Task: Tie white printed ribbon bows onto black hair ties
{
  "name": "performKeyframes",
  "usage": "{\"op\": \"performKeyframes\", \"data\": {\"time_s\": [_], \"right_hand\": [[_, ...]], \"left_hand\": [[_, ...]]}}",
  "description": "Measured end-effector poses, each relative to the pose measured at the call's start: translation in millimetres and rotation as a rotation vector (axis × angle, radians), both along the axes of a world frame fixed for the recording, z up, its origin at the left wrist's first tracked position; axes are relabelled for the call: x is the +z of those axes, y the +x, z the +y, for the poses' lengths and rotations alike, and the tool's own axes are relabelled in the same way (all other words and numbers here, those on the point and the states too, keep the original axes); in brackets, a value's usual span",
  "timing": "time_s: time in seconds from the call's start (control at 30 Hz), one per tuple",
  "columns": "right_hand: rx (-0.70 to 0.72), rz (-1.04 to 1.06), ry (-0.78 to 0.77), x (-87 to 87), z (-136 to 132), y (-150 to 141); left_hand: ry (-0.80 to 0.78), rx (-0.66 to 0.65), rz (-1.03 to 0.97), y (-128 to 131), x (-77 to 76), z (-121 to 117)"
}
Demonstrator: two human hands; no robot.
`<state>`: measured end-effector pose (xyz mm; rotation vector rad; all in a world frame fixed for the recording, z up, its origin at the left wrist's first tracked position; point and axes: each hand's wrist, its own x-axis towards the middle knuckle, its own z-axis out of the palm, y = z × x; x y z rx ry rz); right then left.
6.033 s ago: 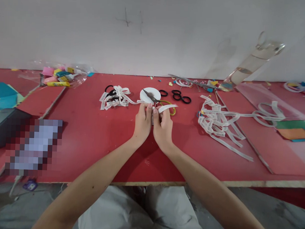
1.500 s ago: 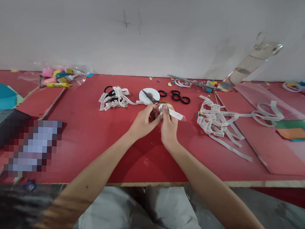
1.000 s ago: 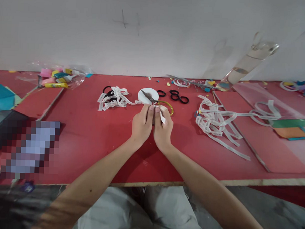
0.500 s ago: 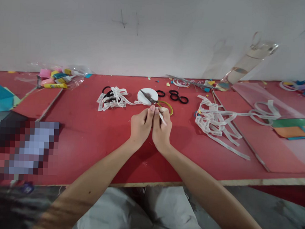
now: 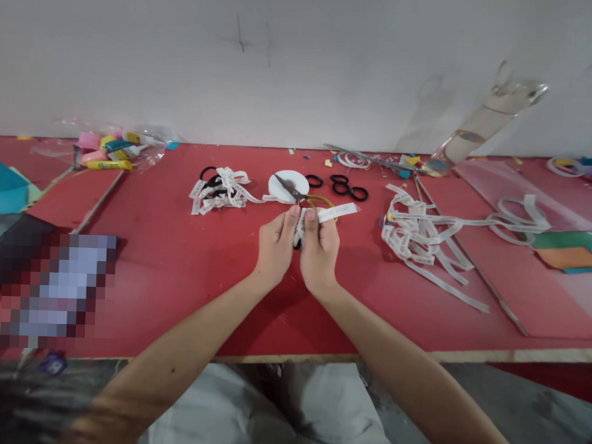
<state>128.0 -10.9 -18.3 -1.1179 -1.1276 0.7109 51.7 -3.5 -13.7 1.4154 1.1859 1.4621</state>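
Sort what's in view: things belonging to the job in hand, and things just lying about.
Likely part of the job: printed ribbon between left hand and right hand, yellow-handled scissors, black rings, loose ribbon pile.

Apparently just lying about: clear bottle, yellow tube, orange card.

A clear bottle (image 5: 486,124) stood near the wall (image 5: 330,68), a plastic bag (image 5: 155,152) lay farther left, and coloured sheets (image 5: 569,259) lay far right.
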Motion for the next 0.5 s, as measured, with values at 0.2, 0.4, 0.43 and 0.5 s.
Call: {"op": "performKeyframes", "data": {"time_s": [0.2, 0.4, 0.43, 0.5], "right_hand": [[-0.048, -0.046, 0.019, 1.1, -2.1, -1.5], [-0.091, -0.122, -0.01, -2.5, -0.9, 0.4], [-0.092, -0.131, -0.009, -3.0, -0.7, 0.7], [-0.077, -0.142, -0.002, -3.2, -0.4, 1.2]], "left_hand": [[0.023, 0.032, -0.07, 3.6, -1.7, -2.8], [0.043, 0.002, 0.025, 0.2, 0.5, -1.0], [0.052, 0.005, 0.054, -0.2, 0.4, -0.5], [0.054, 0.017, 0.09, -0.6, -0.3, 1.1]]}}
